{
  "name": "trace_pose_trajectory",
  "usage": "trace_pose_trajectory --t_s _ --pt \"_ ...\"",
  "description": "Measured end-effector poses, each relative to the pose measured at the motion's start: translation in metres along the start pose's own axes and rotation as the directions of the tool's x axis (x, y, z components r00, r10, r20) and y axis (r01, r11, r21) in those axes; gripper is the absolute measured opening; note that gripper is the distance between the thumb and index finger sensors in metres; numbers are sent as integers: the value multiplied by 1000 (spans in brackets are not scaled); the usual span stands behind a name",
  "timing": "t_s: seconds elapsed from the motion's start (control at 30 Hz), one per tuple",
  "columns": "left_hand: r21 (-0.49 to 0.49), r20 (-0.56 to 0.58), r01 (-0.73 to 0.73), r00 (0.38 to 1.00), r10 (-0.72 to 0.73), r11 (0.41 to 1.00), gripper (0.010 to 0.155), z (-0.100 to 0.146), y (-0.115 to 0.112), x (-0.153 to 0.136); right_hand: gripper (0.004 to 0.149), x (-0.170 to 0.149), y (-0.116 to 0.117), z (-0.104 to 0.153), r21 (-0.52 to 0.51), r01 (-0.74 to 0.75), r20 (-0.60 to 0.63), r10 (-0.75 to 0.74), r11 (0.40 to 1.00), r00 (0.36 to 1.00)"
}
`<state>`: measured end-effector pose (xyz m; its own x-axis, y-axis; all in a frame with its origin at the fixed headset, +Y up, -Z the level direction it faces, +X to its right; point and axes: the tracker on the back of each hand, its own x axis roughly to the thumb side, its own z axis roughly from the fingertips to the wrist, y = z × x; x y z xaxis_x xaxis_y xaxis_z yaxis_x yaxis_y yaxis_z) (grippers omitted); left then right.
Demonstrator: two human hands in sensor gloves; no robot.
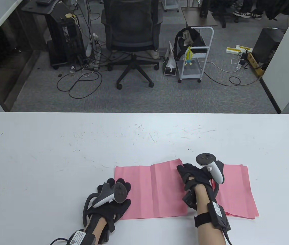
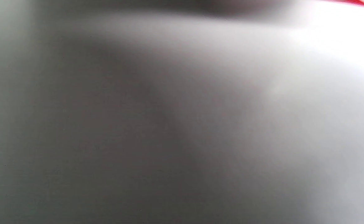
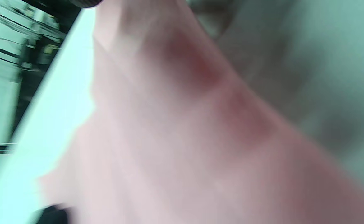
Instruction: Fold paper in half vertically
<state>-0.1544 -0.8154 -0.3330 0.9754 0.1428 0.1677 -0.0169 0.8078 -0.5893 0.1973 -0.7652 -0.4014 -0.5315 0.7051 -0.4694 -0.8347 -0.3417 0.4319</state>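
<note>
Pink paper [image 1: 157, 191], both hands seemingly resting on it

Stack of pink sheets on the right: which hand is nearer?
Right. The right hand sits between the single pink sheet and the stack of pink sheets, at the stack's left edge. The left hand is beyond the single sheet's far left side.

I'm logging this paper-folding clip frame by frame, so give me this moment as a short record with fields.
sheet: pink paper lying flat on the white table, vertical crease lines showing
stack: more pink sheets to its right
left hand: left hand rests on the sheet's left edge
right hand: right hand on the sheet's right edge, where it meets the stack; grip unclear
fold: not yet done
wrist views: too blurred to add detail
</note>
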Motion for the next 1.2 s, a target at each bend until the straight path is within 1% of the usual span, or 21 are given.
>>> trace_pose_trajectory --t_s 0.03,0.07,0.1,0.17,0.23,0.37,0.4,0.5,0.6,0.73,0.77,0.8,0.83,0.87,0.9,0.93,0.97,1.03,1.17,1.2 --pt "0 0 0 1000 0 1000 72 0 0 0 60 -1 0 5 54 67 47 -69 996 996" --pt "0 0 0 1000 0 1000 72 0 0 0 63 -2 1 7 84 100 74 -106 991 992" --pt "-1 1 -4 1000 4 1000 73 0 0 0 65 -2 4 11 137 149 125 -166 979 978" --pt "-2 1 -6 1000 6 1000 72 0 0 0 67 0 11 18 191 189 195 -226 963 954" --pt "-1 1 -5 1000 5 1000 72 0 0 0 67 5 21 25 210 181 250 -232 961 940" --pt "-1 1 -5 1000 5 1000 72 0 0 0 66 17 43 35 198 136 338 -198 971 920" --pt "-1 1 -6 1000 6 1000 72 0 0 0 66 22 53 37 191 128 363 -191 973 912" --pt "-2 1 -7 1000 7 1000 72 0 0 0 66 31 73 39 201 90 392 -164 975 905" --pt "-3 1 -8 1000 8 1000 72 0 0 -1 66 39 94 36 224 7 402 -100 975 910" --pt "-3 1 -8 1000 8 1000 72 0 0 -1 63 42 119 25 231 -129 386 31 964 922" --pt "-4 2 -9 1000 9 1000 72 0 0 0 63 42 123 23 213 -176 380 85 961 921" --pt "-4 2 -9 1000 9 1000 72 0 0 -1 62 42 128 22 167 -250 373 174 954 911" --pt "-4 2 -10 1000 10 1000 72 0 0 -1 62 42 132 21 121 -317 357 257 941 898" --pt "-5 2 -11 1000 11 1000 72 0 0 -1 62 43 139 21 48 -434 318 398 900 861" --pt "-5 2 -10 1000 10 1000 72 0 0 -1 63 43 143 20 8 -505 289 482 863 828" --pt "-4 2 -10 1000 10 1000 72 0 0 -1 64 43 149 19 -46 -600 236 593 798 770" --pt "-5 2 -11 1000 11 1000 72 0 0 -1 65 42 155 18 -71 -667 197 666 742 720" --pt "-5 2 -11 1000 11 1000 72 0 0 -1 65 40 163 14 -67 -725 161 725 685 670" --pt "-5 1 -10 1000 10 1000 72 0 1 -1 66 32 172 7 -31 -758 138 754 652 642" --pt "-5 1 -10 1000 10 1000 72 0 1 -1 66 30 174 7 -36 -778 126 775 628 620"
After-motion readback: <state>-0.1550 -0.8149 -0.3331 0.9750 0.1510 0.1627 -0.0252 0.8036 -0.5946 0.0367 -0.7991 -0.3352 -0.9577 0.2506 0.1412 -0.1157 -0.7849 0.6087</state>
